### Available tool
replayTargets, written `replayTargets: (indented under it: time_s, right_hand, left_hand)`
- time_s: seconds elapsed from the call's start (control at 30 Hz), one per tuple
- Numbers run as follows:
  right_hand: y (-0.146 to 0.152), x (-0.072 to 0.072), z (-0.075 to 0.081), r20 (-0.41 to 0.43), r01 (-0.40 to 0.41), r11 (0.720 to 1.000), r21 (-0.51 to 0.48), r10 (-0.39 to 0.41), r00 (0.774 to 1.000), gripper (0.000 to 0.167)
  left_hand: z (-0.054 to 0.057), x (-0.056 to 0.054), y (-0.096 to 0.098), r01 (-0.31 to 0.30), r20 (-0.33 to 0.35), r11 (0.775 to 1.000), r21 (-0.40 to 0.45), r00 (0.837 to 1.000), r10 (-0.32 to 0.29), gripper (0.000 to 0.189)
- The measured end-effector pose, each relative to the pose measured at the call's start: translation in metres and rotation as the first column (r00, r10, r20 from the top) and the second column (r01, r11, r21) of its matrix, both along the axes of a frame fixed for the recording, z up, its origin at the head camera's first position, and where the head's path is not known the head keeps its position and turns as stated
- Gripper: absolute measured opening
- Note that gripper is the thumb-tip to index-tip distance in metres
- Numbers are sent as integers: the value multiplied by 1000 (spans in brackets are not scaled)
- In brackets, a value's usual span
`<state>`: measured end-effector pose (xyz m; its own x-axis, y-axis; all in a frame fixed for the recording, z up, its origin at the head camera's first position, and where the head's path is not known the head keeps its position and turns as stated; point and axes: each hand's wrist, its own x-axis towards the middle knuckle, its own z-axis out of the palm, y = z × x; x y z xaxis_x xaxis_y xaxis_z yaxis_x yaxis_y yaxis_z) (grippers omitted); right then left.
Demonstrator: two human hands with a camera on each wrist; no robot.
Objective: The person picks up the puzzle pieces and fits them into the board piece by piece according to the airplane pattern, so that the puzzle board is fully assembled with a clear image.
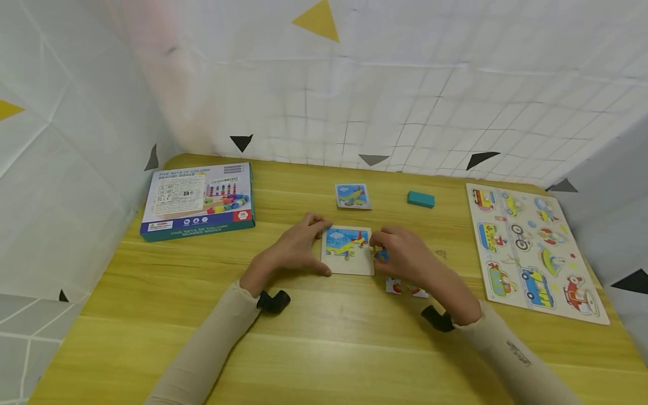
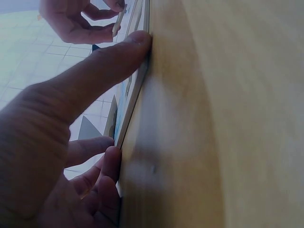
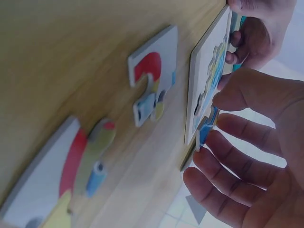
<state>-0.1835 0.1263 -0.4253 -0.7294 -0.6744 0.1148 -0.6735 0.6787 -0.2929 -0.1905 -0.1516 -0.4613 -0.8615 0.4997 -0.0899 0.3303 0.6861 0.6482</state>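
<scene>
A square wooden jigsaw tray [image 1: 349,268] lies on the table, its upper part filled with an airplane picture. My left hand [image 1: 296,247] holds its left side, thumb at the near corner and fingers at the far one. At the tray's right edge, my right hand [image 1: 407,256] pinches a small blue jigsaw piece [image 3: 205,132] between thumb and fingers; the head view shows only part of it. Below that hand are loose white-and-red jigsaw pieces [image 1: 396,287], partly covered in the head view. In the right wrist view, two separate pieces show, one [image 3: 164,54] nearer the tray.
Behind the tray lies a square airplane picture [image 1: 352,196], with a teal block [image 1: 421,199] to its right. A bead toy box [image 1: 199,219] sits at the back left. On the right is a large vehicle puzzle board [image 1: 513,222]. White patterned sheets [image 1: 324,90] enclose the table.
</scene>
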Motion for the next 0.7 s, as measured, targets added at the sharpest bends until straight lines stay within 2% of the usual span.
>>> replayTargets:
  time_s: [0.3, 0.7]
  right_hand:
    - [-14, -2, -1, 30, -4, 1000, 6, 4, 1000, 27]
    - [-25, -5, -6, 12, -34, 999, 17, 34, 999, 27]
  left_hand:
    - [2, 1, 0, 0, 7, 1000, 11, 1000, 0, 107]
    - [2, 0, 0, -5, 15, 1000, -5, 1000, 5, 107]
